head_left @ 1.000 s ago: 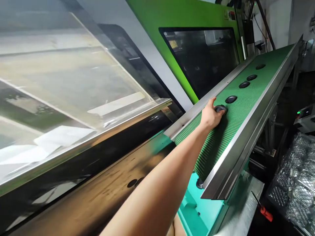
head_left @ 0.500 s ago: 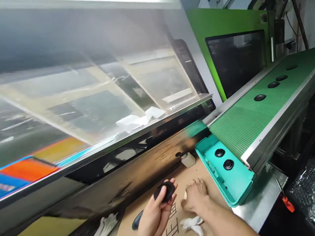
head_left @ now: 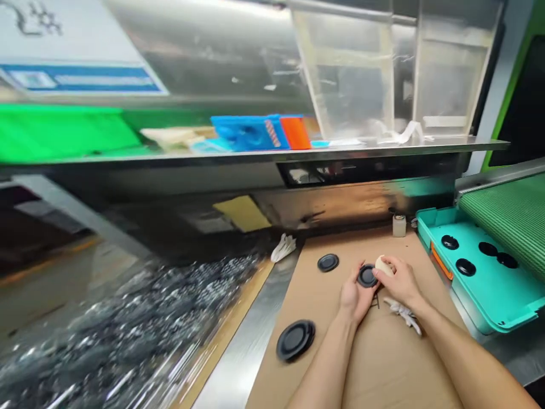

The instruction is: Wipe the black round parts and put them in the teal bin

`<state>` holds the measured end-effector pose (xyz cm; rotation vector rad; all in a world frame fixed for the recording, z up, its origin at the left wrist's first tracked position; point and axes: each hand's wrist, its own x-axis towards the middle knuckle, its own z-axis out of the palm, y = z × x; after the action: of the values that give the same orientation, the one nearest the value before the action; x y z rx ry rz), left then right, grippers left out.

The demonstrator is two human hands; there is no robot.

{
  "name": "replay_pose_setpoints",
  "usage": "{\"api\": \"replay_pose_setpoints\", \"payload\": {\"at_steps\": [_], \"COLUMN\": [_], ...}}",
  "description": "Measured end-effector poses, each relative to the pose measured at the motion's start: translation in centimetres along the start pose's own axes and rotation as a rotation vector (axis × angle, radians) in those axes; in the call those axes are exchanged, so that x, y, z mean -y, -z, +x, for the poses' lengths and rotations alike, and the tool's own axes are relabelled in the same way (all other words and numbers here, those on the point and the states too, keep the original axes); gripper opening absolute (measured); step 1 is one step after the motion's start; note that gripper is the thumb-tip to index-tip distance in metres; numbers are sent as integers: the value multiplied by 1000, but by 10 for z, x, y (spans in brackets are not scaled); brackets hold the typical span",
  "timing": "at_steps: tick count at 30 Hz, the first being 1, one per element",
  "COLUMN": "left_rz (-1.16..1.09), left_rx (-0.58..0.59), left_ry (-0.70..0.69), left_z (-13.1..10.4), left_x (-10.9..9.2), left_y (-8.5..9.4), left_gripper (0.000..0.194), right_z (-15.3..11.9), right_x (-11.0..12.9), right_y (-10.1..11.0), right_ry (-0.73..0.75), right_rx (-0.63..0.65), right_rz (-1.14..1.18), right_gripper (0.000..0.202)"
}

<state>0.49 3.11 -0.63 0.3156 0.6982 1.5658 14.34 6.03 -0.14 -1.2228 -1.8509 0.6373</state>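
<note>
Between the fingers of my left hand [head_left: 354, 296] is a round black plastic cap-like part [head_left: 367, 276], its recessed face turned up. My right hand [head_left: 402, 277] pinches a small cream-coloured rounded piece [head_left: 382, 264] against the part's right edge; what it is made of I cannot tell. Both hands are above a cardboard sheet [head_left: 323, 307]. Another black round part [head_left: 327, 262] lies on the cardboard, beyond and left of my left hand. Closer to me sit larger-looking black round parts [head_left: 295, 341], apparently stacked. A crumpled whitish cloth or glove [head_left: 402, 313] rests below my right hand.
At right, a teal tray [head_left: 481, 301] holds several black round parts under the end of a green conveyor belt [head_left: 519, 207]. A small pale bottle [head_left: 399, 226] stands at the back. White gloves [head_left: 283, 248] lie left of the cardboard. A metal shelf edge [head_left: 238, 158] crosses overhead.
The view has swung left. My right hand has risen from the cardboard and brought the cream piece to the black part in my left hand. More black parts are in the tray.
</note>
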Motion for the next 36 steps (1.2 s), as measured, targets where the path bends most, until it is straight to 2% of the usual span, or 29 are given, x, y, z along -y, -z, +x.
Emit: {"api": "replay_pose_setpoints", "payload": {"at_steps": [3, 9, 12, 17, 20, 24, 27, 31, 36], "left_rz": [-97, -160, -222, -251, -262, -264, -286, -289, -263], "left_rx": [-14, 76, 115, 119, 123, 92, 54, 44, 30], "left_ry": [1, 169, 182, 242, 224, 219, 188, 196, 182], "left_z": [0, -11, -12, -6, -7, -10, -11, -14, -16], "left_x": [1, -2, -2, 0, 1, 3, 3, 1, -3], "left_y": [-1, 0, 2, 4, 1, -4, -7, -7, -4], "left_gripper": [14, 33, 38, 43, 44, 41, 38, 37, 37], "right_z": [-12, -28, -22, -22, -24, -23, -25, -23, 2], "right_x": [16, 48, 54, 55, 56, 54, 52, 48, 18], "right_y": [-8, -23, -22, -18, -15, -14, -17, -18, 6], "right_ry": [59, 199, 127, 170, 82, 187, 104, 246, 53], "right_rx": [44, 82, 42, 79, 89, 123, 111, 115, 52], "right_rz": [-78, -329, -437, -548, -560, -552, -567, -571, -610], "right_gripper": [37, 36, 34, 35, 34, 36, 35, 38, 31]}}
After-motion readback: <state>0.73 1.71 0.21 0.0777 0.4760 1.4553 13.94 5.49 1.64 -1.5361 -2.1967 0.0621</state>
